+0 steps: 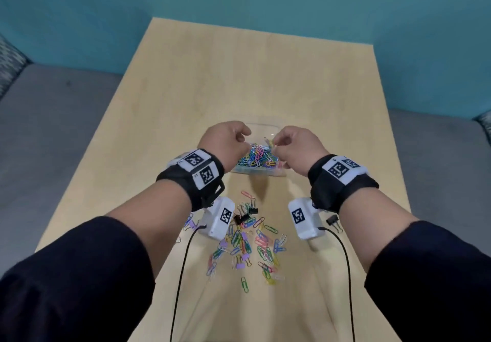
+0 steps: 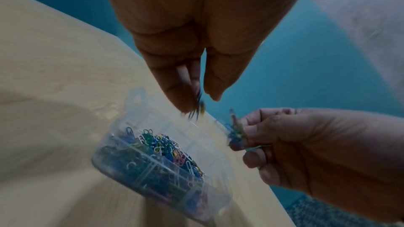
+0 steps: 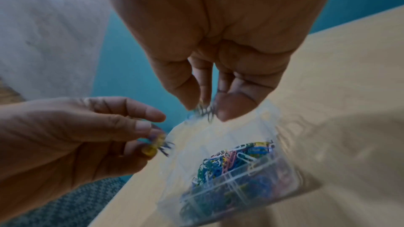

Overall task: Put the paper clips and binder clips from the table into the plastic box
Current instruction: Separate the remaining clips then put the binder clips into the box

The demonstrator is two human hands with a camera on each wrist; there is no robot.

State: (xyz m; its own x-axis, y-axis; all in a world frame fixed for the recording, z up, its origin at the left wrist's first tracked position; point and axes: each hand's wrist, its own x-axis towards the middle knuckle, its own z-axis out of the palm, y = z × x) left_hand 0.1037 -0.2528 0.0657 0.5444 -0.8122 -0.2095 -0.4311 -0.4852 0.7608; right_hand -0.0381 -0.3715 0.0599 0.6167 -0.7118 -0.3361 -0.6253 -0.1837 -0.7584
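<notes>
**Both hands poised over the clip box**

Pale wood bench [image 1: 186, 102] fills the middle of the head view, with grey seating and a teal wall around it. Nearest the camera, at lower centre, loose paper clips [image 1: 261, 246] and a few binder clips [image 1: 243, 258] lie scattered on the bench; one black binder clip [image 1: 332, 220] sits apart at the right, partly behind the wrist camera. Dark sleeves and strapped forearms reach up from the bottom corners, wrists raised, hands drooping fingers-down. Beyond the scatter, at mid-frame, the plastic box [image 1: 279, 172] stands open, heaped with coloured clips, its near wall partly hidden by the hands. The left hand [image 1: 225, 142] hangs over the box's left side, fingertips pinched on a small bunch of clips [image 2: 197, 108]. The right hand [image 1: 295, 147] hangs over the right side, fingers curled around another bunch [image 3: 206, 110]. Motion blur smears both bunches, so which kinds of clip they hold is unclear. The box's far rim and lid are faint against the bench.
</notes>
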